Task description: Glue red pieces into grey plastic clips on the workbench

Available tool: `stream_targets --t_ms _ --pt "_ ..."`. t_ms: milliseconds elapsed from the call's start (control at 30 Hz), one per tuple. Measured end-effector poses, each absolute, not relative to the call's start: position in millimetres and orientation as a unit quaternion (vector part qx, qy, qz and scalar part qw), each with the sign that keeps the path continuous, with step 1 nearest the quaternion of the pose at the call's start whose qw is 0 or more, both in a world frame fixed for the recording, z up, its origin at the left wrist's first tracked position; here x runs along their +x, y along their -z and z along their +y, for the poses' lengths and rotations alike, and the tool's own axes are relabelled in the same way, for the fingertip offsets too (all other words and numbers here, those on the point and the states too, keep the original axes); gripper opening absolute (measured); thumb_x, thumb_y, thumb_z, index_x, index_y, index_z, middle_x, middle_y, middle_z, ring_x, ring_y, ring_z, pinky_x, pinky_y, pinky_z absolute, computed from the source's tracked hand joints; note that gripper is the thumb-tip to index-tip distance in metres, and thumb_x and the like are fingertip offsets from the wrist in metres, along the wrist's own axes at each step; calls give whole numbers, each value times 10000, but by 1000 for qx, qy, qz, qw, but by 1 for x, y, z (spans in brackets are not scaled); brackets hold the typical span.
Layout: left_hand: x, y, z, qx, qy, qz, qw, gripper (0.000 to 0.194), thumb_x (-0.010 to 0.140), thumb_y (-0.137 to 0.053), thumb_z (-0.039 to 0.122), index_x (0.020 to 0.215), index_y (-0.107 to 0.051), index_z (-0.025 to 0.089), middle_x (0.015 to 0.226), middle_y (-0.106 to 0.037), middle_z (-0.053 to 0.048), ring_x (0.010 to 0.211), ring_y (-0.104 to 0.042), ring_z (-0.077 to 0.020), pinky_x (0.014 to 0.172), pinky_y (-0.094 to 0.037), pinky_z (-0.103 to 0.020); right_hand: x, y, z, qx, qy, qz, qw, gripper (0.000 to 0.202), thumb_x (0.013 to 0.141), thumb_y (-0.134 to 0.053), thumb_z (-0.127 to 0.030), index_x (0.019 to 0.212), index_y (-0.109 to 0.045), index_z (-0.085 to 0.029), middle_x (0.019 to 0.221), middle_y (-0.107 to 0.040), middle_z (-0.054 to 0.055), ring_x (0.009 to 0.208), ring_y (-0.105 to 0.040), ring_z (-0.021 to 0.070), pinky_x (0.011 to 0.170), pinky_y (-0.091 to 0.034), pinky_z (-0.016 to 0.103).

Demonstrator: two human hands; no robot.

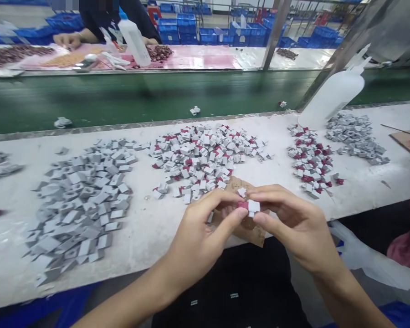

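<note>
Between my two hands is a small plastic piece (253, 207), white-grey at its right end and dark red at its left. My left hand (210, 223) pinches the dark red end with thumb and fingertips. On the white end, the thumb and fingers of my right hand (294, 223) are closed. Beneath both hands lies a piece of brown cardboard (256, 236) at the table's front edge. Just beyond it spreads a pile of white and dark red pieces (205, 157). What is under my curled fingers is hidden.
Grey block pieces (82, 196) are heaped at left; mixed red-white pieces (310, 159) and flat grey pieces (357, 136) lie at right. A white squeeze bottle (335, 98) stands by a metal post. A green conveyor belt (140, 93) crosses behind; a co-worker (133, 23) sits beyond it.
</note>
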State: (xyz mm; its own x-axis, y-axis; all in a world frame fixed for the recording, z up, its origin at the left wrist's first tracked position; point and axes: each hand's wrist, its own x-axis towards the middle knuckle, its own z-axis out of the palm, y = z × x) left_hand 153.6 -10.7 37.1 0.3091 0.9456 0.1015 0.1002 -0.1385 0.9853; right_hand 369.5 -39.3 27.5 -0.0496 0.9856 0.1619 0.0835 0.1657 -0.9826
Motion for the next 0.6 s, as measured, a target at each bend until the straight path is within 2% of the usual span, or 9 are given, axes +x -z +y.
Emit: stream_targets --t_ms 67,233,333,433,500,600 --pt "150 -37 -19 612 -403 418 536 68 1095 -780 292 1075 -823 243 989 -820 -7 899 -758 -154 824 -603 -255 374 -27 -50 -468 -391 -629 483 258 1032 -912 -239 1255 -925 -368 1284 -873 58 1216 -838 248 982 -706 301" --pt "151 -27 -47 535 -390 417 622 103 1070 -835 342 1080 -831 240 985 -842 -25 895 -777 -179 846 -617 -291 375 -21 -71 -478 -361 -661 451 275 1018 -907 -253 1241 -927 -413 1149 -889 41 1008 -868 254 851 -737 312" --pt "149 -18 -58 543 -380 435 609 139 1073 -836 389 1079 -838 250 975 -843 -27 872 -773 -187 826 -614 -309 370 -17 -78 -493 -366 -652 444 293 1020 -889 -288 1275 -935 -425 1115 -895 59 926 -875 273 758 -747 318" --pt "129 -12 -59 646 -364 465 484 144 1107 -776 381 1153 -819 251 1052 -833 -49 948 -779 -214 880 -622 -351 372 -14 -82 -525 -346 -637 446 217 1014 -887 -340 1210 -954 -403 1069 -895 67 879 -869 281 719 -743 328" --pt "103 -9 -54 697 -350 532 331 154 1127 -716 347 1210 -794 244 1142 -823 -87 1081 -770 -269 983 -615 -425 380 -10 -84 -557 -328 -620 446 155 1004 -896 -389 1147 -957 -396 1070 -898 60 890 -870 294 723 -746 346" --pt "57 -6 -44 673 -279 679 86 258 1118 -659 371 1282 -781 213 1218 -769 -178 1235 -688 -413 1068 -559 -603 396 -4 -86 -611 -300 -578 450 130 1001 -902 -425 1121 -947 -444 1068 -902 16 893 -875 292 705 -738 351"
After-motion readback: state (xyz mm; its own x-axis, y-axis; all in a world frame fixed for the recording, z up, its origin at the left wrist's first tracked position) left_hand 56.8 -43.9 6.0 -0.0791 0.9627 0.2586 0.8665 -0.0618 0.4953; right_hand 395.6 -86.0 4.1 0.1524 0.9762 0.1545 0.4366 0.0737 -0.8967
